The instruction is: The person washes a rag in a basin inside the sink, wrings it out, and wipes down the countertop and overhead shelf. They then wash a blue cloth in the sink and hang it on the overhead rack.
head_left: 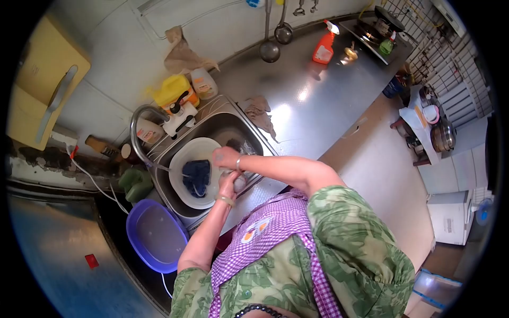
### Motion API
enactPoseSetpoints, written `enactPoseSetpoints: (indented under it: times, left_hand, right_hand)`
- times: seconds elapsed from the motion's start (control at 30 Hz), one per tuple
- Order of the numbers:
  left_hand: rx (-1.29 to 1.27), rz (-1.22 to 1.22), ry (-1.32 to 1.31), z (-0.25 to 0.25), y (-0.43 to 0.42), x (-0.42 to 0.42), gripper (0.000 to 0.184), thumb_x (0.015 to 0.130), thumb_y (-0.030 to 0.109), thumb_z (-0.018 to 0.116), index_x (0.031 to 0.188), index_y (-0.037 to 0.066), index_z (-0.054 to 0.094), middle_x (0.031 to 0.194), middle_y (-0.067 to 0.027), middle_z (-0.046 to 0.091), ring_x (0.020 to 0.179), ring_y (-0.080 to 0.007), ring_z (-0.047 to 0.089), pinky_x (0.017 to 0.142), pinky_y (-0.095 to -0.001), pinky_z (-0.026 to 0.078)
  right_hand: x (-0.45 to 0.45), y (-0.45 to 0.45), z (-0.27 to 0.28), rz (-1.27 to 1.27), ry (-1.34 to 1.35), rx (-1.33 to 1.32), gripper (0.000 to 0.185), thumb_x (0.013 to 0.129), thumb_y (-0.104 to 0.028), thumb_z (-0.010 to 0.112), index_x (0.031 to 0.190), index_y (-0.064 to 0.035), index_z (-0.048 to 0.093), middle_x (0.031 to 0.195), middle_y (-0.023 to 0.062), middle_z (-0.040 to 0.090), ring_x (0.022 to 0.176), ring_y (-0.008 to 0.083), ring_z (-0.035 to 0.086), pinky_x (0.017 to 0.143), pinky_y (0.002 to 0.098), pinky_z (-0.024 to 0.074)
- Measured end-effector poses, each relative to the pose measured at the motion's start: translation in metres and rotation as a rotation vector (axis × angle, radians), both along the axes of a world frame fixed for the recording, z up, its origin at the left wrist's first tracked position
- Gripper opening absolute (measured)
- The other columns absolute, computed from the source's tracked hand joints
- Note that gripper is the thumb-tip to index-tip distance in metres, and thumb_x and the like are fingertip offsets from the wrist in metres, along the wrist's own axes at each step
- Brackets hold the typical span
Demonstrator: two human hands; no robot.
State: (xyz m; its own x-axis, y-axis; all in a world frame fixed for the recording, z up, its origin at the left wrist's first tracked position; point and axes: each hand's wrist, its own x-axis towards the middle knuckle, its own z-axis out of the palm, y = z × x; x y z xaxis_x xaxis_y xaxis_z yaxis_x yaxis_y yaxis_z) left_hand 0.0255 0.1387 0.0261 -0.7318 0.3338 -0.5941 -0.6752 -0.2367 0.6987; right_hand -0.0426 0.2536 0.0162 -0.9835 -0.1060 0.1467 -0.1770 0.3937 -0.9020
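Observation:
My right hand [226,158] is closed in a fist over the right side of a white basin [183,147] in the steel sink [241,117]. My left hand [228,184] is just below it, fingers curled, beside a pale rounded thing [239,184] too unclear to name. What either hand grips is hidden. A wet dark blue cloth [196,177] lies in the basin, left of both hands. The curved faucet [139,130] reaches over the basin's left rim, and a thin stream of water seems to come from its spout.
A purple tub [157,237] stands left of the sink. Behind the faucet are a yellow bottle [175,90] and a white bottle [204,84]. A brown rag [259,112] lies on the steel counter [302,106] by the sink. Farther back stands a red spray bottle [324,46].

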Motion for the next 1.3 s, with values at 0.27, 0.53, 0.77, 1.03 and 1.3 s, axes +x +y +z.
enactPoseSetpoints:
  times: [0.27, 0.53, 0.77, 1.03, 1.3]
  left_hand:
    - [-0.146, -0.16, 0.256, 0.09, 0.023, -0.004, 0.075, 0.077, 0.013, 0.078, 0.137, -0.004, 0.038, 0.126, -0.0153, 0.058, 0.11, -0.0232, 0.06, 0.094, -0.0369, 0.05]
    - [0.645, -0.072, -0.132, 0.163, 0.117, -0.006, 0.056, 0.089, 0.012, 0.067, 0.138, 0.001, 0.042, 0.132, -0.0129, 0.055, 0.118, -0.0268, 0.057, 0.102, -0.0431, 0.046]
    - [-0.066, -0.135, 0.356, 0.163, 0.237, 0.019, 0.079, 0.072, 0.021, 0.086, 0.128, 0.001, 0.034, 0.115, -0.0147, 0.056, 0.106, -0.0225, 0.058, 0.093, -0.0359, 0.049]
    - [0.307, -0.112, 0.249, 0.17, 0.294, 0.032, 0.063, 0.079, -0.003, 0.072, 0.134, -0.004, 0.041, 0.12, -0.0156, 0.061, 0.112, -0.0225, 0.06, 0.1, -0.0363, 0.046]
    - [0.088, -0.057, 0.384, 0.166, 0.321, 0.028, 0.039, 0.077, -0.01, 0.058, 0.114, -0.003, 0.05, 0.107, -0.0107, 0.063, 0.099, -0.0199, 0.062, 0.094, -0.0339, 0.049]
  right_hand:
    - [0.046, 0.101, 0.058, 0.02, -0.615, -0.039, 0.067, 0.08, -0.048, 0.074, 0.115, 0.0064, 0.057, 0.117, 0.0183, 0.063, 0.105, 0.0227, 0.063, 0.089, 0.0338, 0.0503]
    - [0.079, 0.251, 0.117, 0.033, -0.409, -1.081, 0.035, 0.09, -0.014, 0.059, 0.121, 0.0036, 0.058, 0.105, 0.0118, 0.067, 0.091, 0.0205, 0.066, 0.074, 0.0324, 0.0559]
    - [0.115, 0.326, 0.14, -0.104, -0.513, -0.441, 0.034, 0.092, -0.022, 0.066, 0.117, -0.0008, 0.055, 0.088, 0.0054, 0.065, 0.07, 0.0121, 0.064, 0.06, 0.0254, 0.0542]
    - [0.122, 0.404, 0.138, -0.188, -0.121, -0.319, 0.017, 0.089, -0.007, 0.067, 0.105, -0.0023, 0.066, 0.084, -0.0008, 0.063, 0.065, 0.0057, 0.057, 0.058, 0.021, 0.0483]
    - [0.118, 0.436, 0.155, -0.352, -0.102, -0.405, 0.03, 0.084, -0.004, 0.058, 0.112, 0.0016, 0.066, 0.095, 0.0072, 0.07, 0.082, 0.0127, 0.065, 0.073, 0.0273, 0.0535]
